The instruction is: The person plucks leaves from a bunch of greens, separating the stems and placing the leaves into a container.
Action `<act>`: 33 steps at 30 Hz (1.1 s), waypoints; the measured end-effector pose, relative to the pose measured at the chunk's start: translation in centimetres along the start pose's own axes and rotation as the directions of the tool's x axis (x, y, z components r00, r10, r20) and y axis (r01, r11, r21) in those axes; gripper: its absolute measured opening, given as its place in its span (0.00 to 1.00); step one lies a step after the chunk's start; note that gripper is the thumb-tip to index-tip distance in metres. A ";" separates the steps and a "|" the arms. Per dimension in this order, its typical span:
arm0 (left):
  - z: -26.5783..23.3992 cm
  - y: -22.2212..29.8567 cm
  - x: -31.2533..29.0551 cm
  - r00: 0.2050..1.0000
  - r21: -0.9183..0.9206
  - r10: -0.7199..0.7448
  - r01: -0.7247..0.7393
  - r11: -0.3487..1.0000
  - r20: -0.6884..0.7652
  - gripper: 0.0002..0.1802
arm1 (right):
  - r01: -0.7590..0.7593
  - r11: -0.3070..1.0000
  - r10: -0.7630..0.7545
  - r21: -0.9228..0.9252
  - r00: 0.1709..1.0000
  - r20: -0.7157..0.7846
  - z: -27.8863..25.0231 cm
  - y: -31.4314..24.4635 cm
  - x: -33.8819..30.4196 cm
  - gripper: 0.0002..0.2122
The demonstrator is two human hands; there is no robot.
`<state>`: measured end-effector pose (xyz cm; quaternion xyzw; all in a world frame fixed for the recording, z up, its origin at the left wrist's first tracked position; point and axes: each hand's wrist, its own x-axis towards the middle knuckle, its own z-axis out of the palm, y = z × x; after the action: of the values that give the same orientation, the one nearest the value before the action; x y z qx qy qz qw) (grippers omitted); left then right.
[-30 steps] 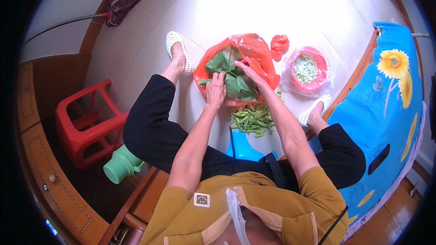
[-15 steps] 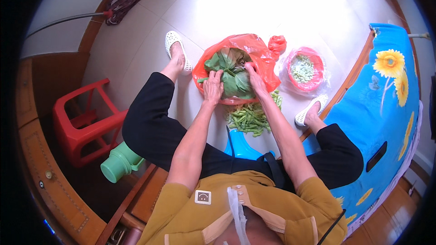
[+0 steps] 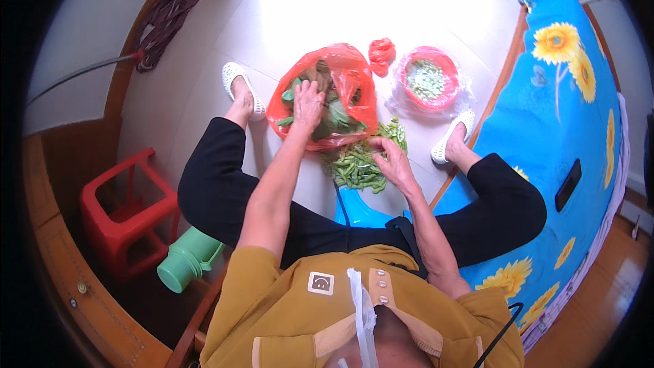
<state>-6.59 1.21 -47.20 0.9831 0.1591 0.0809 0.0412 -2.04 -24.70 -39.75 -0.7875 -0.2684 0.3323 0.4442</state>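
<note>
A red plastic bag (image 3: 278, 95) stands on the floor between my feet, its mouth spread wide. Large green leaves (image 3: 335, 114) fill it. Inside the bag's mouth my left hand (image 3: 309, 105) rests on the leaves with its fingers stretched out. My right hand (image 3: 395, 163) hovers over the right side of a heap of green bean pods (image 3: 357, 169), just below the bag. Its fingers are apart, and nothing shows between them. Part of the heap lies hidden behind the bag's lower edge and my right hand.
A red bowl lined with clear plastic (image 3: 453, 88) holds pale green beans (image 3: 426, 80). Beside it lies a crumpled red bag (image 3: 381, 54). A red stool (image 3: 126, 215) and green flask (image 3: 189, 255) stand left; a phone (image 3: 568, 185) lies on the blue sunflower cloth (image 3: 518, 157) right.
My right hand has left the leaves and come down over the pods. My left hand has moved farther over the leaves. The leaves sit deeper in the bag, and the view has shifted.
</note>
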 end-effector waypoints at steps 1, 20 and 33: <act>0.6 -0.4 0.3 0.996 0.080 0.037 -0.044 0.996 0.087 0.07 | -0.085 0.958 0.081 0.273 0.996 0.028 -1.1 -2.5 0.8 0.08; -9.3 -2.5 3.3 0.728 -0.475 -0.165 0.583 0.659 0.665 0.12 | 0.002 0.245 -0.117 0.970 0.993 0.028 -7.1 -6.4 0.5 0.04; -16.4 -1.6 -3.3 0.916 -0.314 -0.288 0.370 0.874 0.278 0.07 | 0.152 -0.158 -0.933 0.976 0.300 -0.198 -9.0 -27.0 -7.9 0.15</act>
<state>-13.03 2.59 -31.77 0.9196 0.3016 -0.0102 0.2514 -3.66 -22.59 -10.37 0.0635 -0.4882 0.3882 0.7790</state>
